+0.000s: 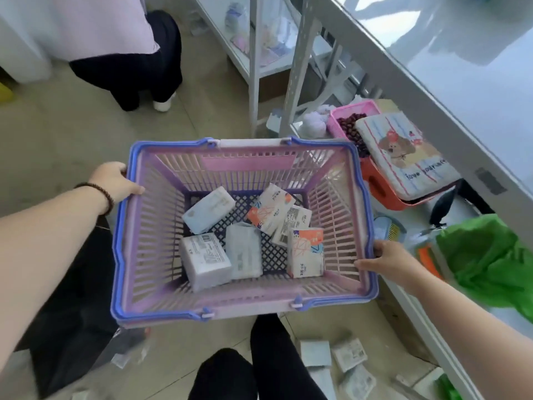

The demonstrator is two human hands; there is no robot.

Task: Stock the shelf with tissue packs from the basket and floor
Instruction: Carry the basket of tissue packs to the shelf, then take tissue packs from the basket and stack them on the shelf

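Observation:
I hold a pink slatted basket (144,226) with a blue rim above the floor. My left hand (115,180) grips its left rim and my right hand (389,258) grips its right rim. Several tissue packs lie loose on the basket's bottom: a pale blue one (208,209), a white one (204,259), and orange-and-white ones (306,252). More tissue packs (349,355) lie on the floor near my feet at the lower right. The white shelf (461,90) runs along the right side.
On the shelf's low level sit a pink tray of dark beads (350,111), an orange box (377,192) under a dog-print cloth pouch (403,151), and a green plastic bag (484,255). Another person (129,67) crouches at the far left. A grey metal rack (253,67) stands behind the basket.

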